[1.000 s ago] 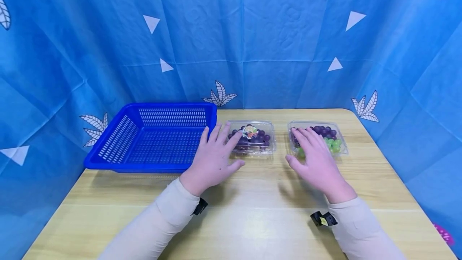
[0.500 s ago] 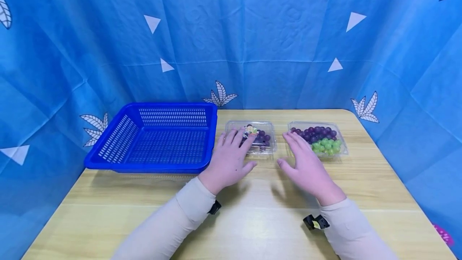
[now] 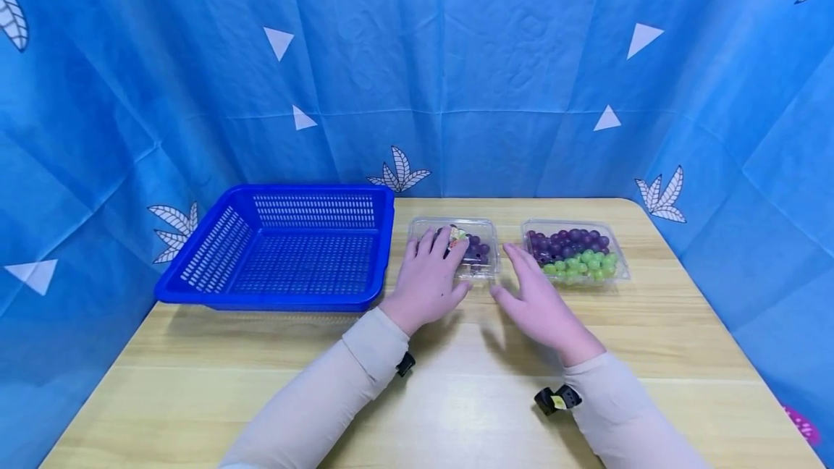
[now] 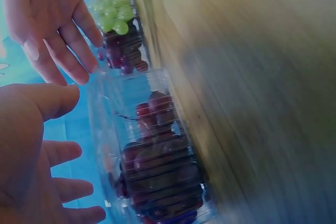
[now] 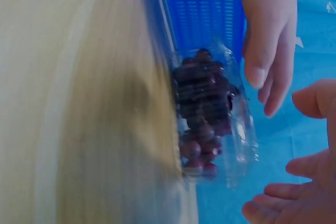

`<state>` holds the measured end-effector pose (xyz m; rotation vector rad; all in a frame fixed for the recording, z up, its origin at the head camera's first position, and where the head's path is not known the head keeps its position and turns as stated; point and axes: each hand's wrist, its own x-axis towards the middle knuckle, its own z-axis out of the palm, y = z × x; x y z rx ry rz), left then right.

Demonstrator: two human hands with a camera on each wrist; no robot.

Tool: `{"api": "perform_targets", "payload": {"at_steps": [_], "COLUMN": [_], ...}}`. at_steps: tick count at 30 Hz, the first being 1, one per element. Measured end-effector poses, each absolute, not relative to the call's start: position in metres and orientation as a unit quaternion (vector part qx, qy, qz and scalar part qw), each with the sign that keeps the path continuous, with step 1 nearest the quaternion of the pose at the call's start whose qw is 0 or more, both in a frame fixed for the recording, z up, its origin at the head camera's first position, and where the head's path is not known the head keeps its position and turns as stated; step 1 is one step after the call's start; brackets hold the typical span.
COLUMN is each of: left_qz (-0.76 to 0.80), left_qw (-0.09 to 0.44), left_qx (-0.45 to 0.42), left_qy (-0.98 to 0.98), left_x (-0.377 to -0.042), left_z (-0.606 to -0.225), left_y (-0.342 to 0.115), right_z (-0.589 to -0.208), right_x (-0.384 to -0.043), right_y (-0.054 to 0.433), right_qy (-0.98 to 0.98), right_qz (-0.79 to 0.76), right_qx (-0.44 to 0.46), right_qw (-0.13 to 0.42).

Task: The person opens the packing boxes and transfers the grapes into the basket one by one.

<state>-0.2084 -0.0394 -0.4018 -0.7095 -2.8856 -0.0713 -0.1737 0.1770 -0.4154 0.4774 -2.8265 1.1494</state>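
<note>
A clear plastic box of dark purple grapes [image 3: 481,252] with a round fruit sticker on its lid sits mid-table. My left hand [image 3: 426,281], fingers spread, is over its left part and hides some of the grapes and sticker. At the box's right side is my right hand [image 3: 537,310], fingers extended and thumb apart, holding nothing. In the left wrist view both hands appear above the clear lid, apart from it. A second clear box [image 3: 573,253] to the right holds purple grapes and green grapes [image 3: 589,264].
A blue plastic basket [image 3: 300,259] with slotted walls stands to the left of the boxes. Behind the wooden table [image 3: 456,411] hangs a blue patterned curtain [image 3: 508,150], which also runs along both sides.
Both hands have shifted: the left one rightward over the middle grape box, the right one leftward off the box of mixed grapes, which is now uncovered. The boxes and basket stay in place.
</note>
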Motion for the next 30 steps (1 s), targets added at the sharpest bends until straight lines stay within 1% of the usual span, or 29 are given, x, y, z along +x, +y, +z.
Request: {"api": "perform_targets", "payload": {"at_steps": [11,19,30], "left_qz": [-0.022,-0.022,-0.007], "left_qw": [0.062,0.068,0.053], "left_qx": [-0.211,-0.206,-0.207], "left_qy": [-0.975,-0.976,-0.977], "left_x": [-0.222,-0.231,-0.240], "left_z": [-0.408,-0.408,-0.408], "left_y": [-0.029,-0.027,-0.025], "right_z": [-0.428,-0.427,-0.436], "right_x": [-0.188,-0.195,-0.202], "right_y": [0.169,0.162,0.161], "right_qy": [-0.909,-0.897,-0.868], "right_qz": [0.402,0.434,0.492], "right_qx": [0.107,0.082,0.062], "right_qw": [-0.010,-0.019,-0.036]}}
